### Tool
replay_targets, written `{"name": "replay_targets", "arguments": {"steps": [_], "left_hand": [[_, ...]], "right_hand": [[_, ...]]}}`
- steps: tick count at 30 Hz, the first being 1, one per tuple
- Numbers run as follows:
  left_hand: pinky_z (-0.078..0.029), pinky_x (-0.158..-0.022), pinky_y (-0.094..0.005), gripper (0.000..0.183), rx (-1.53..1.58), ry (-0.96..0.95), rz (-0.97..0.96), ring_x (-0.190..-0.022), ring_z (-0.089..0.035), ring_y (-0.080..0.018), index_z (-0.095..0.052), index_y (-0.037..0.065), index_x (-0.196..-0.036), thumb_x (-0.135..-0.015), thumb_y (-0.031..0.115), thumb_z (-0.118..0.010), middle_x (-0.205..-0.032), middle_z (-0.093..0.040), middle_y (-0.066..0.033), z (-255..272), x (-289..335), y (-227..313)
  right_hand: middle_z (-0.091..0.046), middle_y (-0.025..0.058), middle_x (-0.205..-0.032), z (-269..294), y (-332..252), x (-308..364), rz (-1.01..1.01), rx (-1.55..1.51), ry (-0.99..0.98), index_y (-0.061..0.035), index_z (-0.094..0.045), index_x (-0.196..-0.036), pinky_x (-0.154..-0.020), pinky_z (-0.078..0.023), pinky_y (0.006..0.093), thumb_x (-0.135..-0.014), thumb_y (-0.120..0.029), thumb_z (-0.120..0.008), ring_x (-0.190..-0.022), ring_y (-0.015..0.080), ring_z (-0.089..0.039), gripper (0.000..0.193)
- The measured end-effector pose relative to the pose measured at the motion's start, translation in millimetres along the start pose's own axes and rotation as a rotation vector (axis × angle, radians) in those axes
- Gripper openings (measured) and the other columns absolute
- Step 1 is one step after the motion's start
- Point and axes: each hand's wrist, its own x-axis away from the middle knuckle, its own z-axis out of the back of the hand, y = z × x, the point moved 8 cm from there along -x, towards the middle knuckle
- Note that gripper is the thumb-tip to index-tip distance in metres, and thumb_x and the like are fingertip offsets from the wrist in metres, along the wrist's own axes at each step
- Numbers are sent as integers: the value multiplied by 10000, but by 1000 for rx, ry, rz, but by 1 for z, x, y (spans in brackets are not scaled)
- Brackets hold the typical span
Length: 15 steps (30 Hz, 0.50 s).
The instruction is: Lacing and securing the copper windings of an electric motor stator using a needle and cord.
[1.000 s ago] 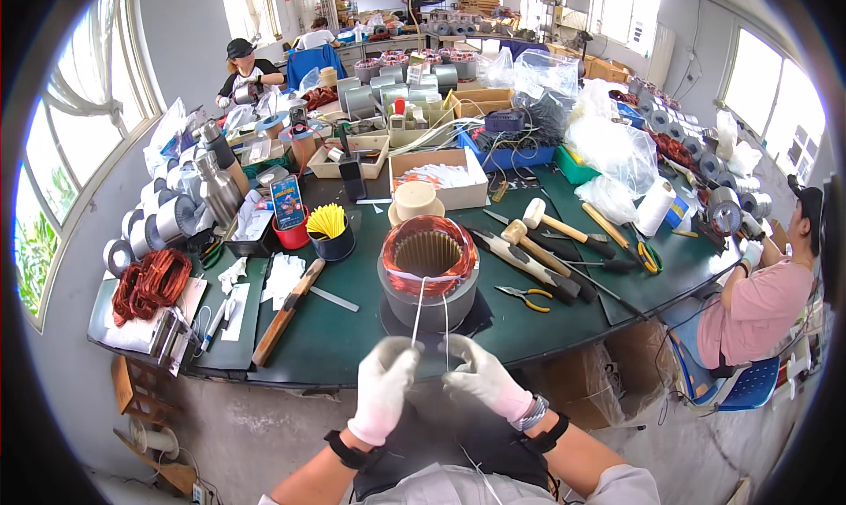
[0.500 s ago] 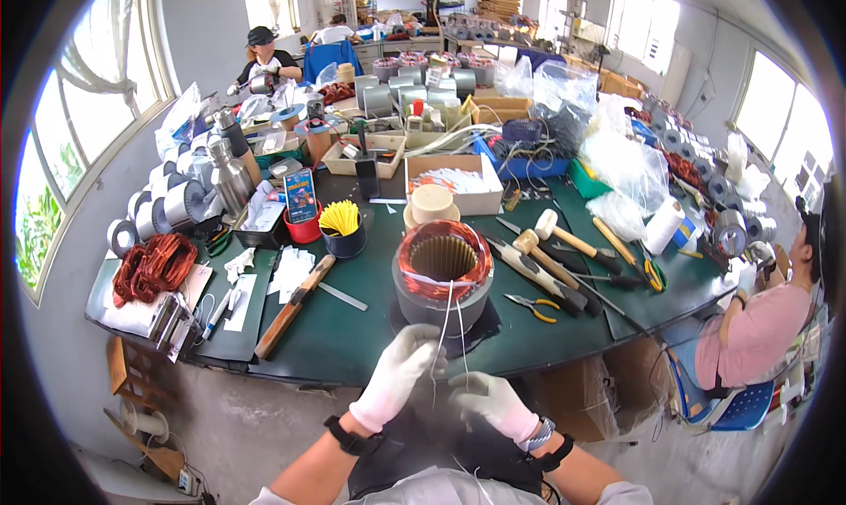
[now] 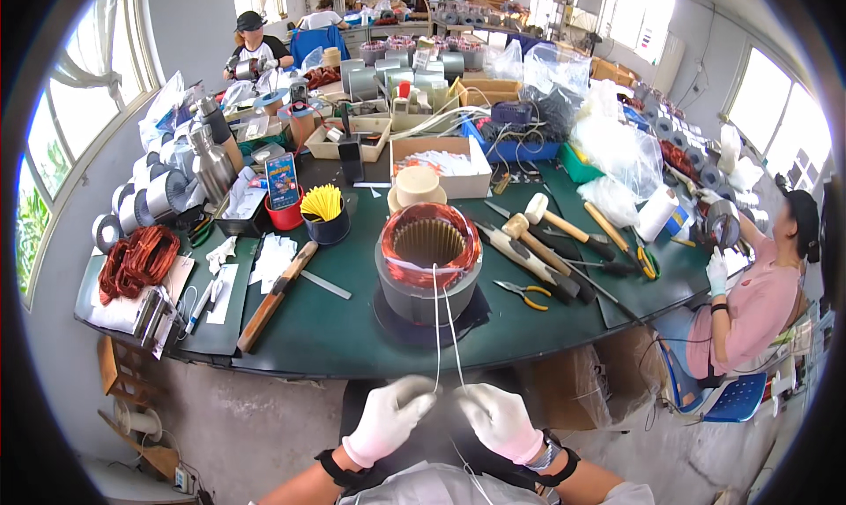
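**Green table (image 3: 352, 342) crowded from edge to edge**

Near the front edge, a dark pad (image 3: 476, 315) lies on the tabletop, with a grey cylinder (image 3: 423, 300) ringed by copper wire (image 3: 470, 245) upright on it. To the left lie a wooden stick (image 3: 277, 300), a flat metal strip (image 3: 326, 285) and crumpled white paper (image 3: 271, 265); a dark cup (image 3: 329, 231) of yellow tubes (image 3: 322, 204) stands beside a red tub (image 3: 284, 217). To the right are yellow-handled pliers (image 3: 533, 301) and two mallets (image 3: 567, 227). An open cardboard box (image 3: 471, 184) sits further back.
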Motion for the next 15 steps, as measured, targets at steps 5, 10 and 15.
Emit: {"name": "replay_targets", "arguments": {"steps": [5,10,15], "left_hand": [[-482,-741,-231,194,364,166,-191,-822,-578,-57,-662,-12,-1194,-1022,64,-710,-953,-661,-1,12,-34,36],[-361,-591,-212,107,210,251,-283,-656,-462,-18,-690,-2,-954,-1029,73,-676,-763,-583,49,11,-22,51],[-386,-561,-214,179,349,154,-147,-612,-499,-29,-706,-28,-959,-1038,125,-656,-754,-626,1,2,-36,27]], "right_hand": [[-753,220,-1048,-6,5,3,112,47,31,3,-745,-1104,-835,-608,430,-1004,-123,-684,-962,403,-741,172],[-735,144,-1193,8,-48,15,310,281,164,-51,-734,-1123,-761,-601,446,-918,-111,-738,-882,364,-736,214],[-713,167,-1305,9,-98,-2,533,226,-62,-50,-723,-1077,-789,-601,438,-886,-99,-756,-954,343,-732,201]]}}
